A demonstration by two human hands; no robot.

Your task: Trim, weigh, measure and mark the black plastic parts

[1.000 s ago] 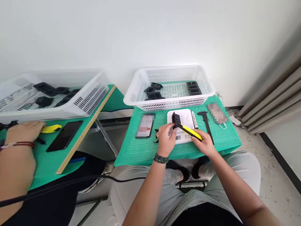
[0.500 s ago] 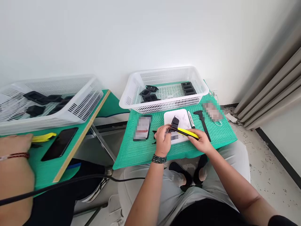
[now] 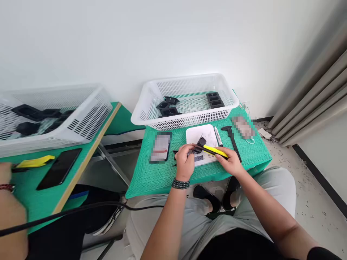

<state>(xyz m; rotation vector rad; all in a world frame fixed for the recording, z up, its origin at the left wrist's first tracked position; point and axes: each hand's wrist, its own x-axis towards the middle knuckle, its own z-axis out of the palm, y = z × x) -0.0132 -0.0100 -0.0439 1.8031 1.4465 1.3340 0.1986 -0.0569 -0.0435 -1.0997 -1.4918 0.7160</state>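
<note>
- From my seat far away I see a green surface [image 3: 141,178] with a big white basket [image 3: 187,121] at its far end.
- In it lie black pieces [image 3: 170,111], messy on the left, lined up on the right.
- A phone [image 3: 160,148] with a blurred screen lies on the left side.
- A white scale [image 3: 191,133] sits in the middle, under my work.
- Just right of it lie a white pen [image 3: 218,136], a black measuring tool [image 3: 233,142] and a blurred thing [image 3: 244,127].
- Far left, another person's hand [image 3: 4,173] is near a yellow tool [image 3: 35,161], a dark phone [image 3: 59,169] and a second basket [image 3: 86,126].
- A black cord [image 3: 108,204] runs low, well apart from my hands.
- My left hand [image 3: 185,161] pinches a black block [image 3: 200,145] above the near part of the scale; its fingers [image 3: 187,147] grip the block's left end.
- My right hand [image 3: 232,162] has its fingers wrapped around a yellow knife [image 3: 216,151].
- So the block is between both hands, and the knife's dark front looks to touch it.
- I can't tell if the block touches the scale.
</note>
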